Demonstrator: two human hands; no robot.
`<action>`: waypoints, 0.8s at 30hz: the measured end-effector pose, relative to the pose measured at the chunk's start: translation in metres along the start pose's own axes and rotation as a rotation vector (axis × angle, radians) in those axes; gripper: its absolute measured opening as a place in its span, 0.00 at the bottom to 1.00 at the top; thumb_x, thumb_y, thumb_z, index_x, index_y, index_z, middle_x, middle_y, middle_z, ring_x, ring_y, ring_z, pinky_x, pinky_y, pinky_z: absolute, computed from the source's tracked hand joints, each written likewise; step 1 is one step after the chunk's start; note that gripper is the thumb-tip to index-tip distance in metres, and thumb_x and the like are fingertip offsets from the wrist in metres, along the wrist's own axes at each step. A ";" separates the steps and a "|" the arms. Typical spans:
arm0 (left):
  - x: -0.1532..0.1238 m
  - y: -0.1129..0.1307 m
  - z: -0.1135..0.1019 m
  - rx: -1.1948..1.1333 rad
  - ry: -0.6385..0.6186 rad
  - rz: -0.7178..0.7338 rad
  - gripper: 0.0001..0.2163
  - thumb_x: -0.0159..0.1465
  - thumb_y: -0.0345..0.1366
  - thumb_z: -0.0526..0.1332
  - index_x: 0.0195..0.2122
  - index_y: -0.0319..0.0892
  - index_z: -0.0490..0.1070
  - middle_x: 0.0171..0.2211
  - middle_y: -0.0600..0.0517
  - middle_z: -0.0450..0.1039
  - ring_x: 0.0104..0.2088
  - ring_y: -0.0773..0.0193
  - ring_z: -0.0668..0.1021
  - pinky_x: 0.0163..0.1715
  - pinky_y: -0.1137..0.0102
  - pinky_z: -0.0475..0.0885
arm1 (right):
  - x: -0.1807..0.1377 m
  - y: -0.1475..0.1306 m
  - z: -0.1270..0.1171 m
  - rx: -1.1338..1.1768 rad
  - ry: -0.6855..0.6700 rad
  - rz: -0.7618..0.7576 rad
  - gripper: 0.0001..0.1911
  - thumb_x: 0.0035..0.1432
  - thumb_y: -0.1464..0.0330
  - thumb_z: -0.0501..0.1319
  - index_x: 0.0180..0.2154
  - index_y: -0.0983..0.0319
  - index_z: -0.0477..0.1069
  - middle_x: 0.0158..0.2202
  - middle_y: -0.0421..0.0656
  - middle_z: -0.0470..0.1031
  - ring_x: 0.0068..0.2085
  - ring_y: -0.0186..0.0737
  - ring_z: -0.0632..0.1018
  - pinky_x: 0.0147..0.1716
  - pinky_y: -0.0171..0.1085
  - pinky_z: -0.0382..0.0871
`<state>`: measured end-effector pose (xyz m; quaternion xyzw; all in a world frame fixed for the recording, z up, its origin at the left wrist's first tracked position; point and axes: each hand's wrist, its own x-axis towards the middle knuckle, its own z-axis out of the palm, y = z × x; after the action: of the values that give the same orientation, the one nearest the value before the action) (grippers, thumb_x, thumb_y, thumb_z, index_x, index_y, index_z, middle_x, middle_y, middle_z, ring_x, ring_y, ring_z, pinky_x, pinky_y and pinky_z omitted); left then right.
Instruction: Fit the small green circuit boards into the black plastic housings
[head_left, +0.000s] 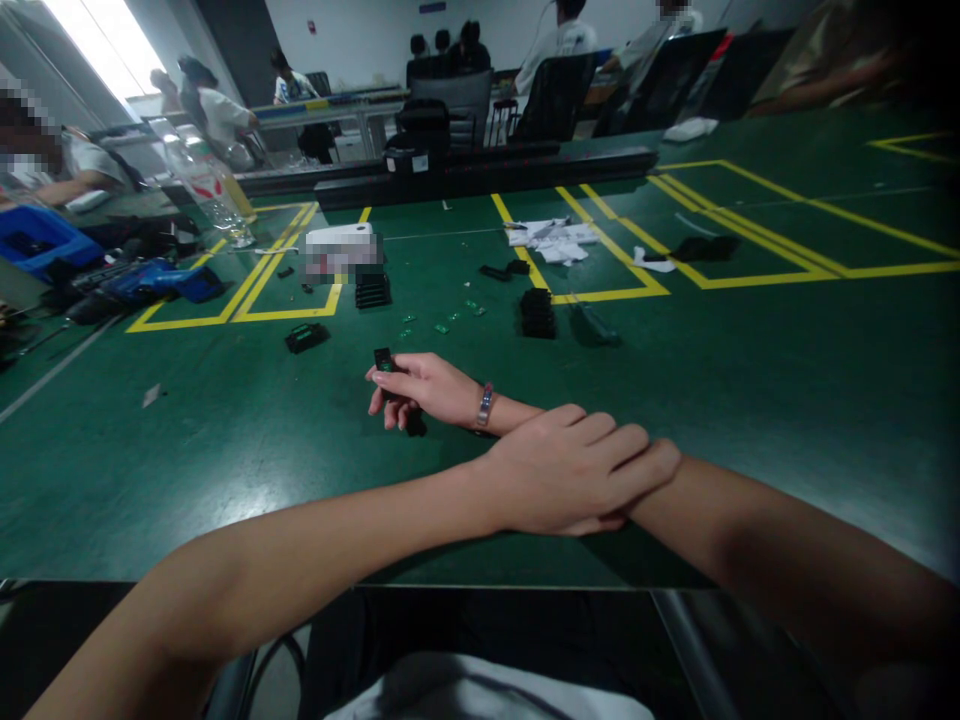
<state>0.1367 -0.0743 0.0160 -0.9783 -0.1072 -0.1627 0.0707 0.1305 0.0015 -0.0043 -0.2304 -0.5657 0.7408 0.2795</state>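
Note:
My right arm reaches across to the left, and my right hand is closed on a small black part with a green face, just above the green table. A bracelet sits on that wrist. My left hand lies over my right forearm, fingers curled around it. It holds no object. More small green chips are scattered on the table beyond my right hand. Two stacks of black parts stand further back.
Another black part lies to the left. Yellow tape lines mark boxes on the table. White papers, a plastic bottle, a blue power tool and a blue bin sit further off. Several people work at the far edges.

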 end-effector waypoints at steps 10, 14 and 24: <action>0.001 0.001 -0.002 0.008 -0.017 -0.004 0.24 0.71 0.40 0.54 0.64 0.31 0.61 0.55 0.40 0.68 0.47 0.54 0.72 0.44 0.61 0.65 | -0.001 -0.001 0.000 0.019 0.006 0.021 0.04 0.73 0.71 0.53 0.44 0.65 0.65 0.31 0.43 0.78 0.25 0.32 0.79 0.23 0.29 0.73; 0.001 0.000 -0.001 0.019 -0.017 0.002 0.24 0.71 0.41 0.53 0.64 0.32 0.61 0.55 0.40 0.68 0.47 0.54 0.72 0.44 0.61 0.65 | -0.001 -0.001 0.000 0.029 0.010 0.022 0.05 0.73 0.71 0.53 0.44 0.66 0.65 0.31 0.44 0.78 0.25 0.32 0.79 0.23 0.29 0.73; 0.001 0.001 -0.001 0.010 -0.016 0.000 0.24 0.71 0.40 0.54 0.64 0.31 0.61 0.54 0.41 0.68 0.47 0.54 0.72 0.44 0.61 0.65 | 0.000 -0.001 0.001 -0.015 0.004 0.005 0.03 0.71 0.73 0.55 0.41 0.66 0.66 0.29 0.42 0.77 0.24 0.31 0.79 0.22 0.28 0.73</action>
<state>0.1372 -0.0749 0.0176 -0.9792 -0.1086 -0.1541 0.0749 0.1296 0.0010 -0.0031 -0.2354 -0.5700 0.7369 0.2769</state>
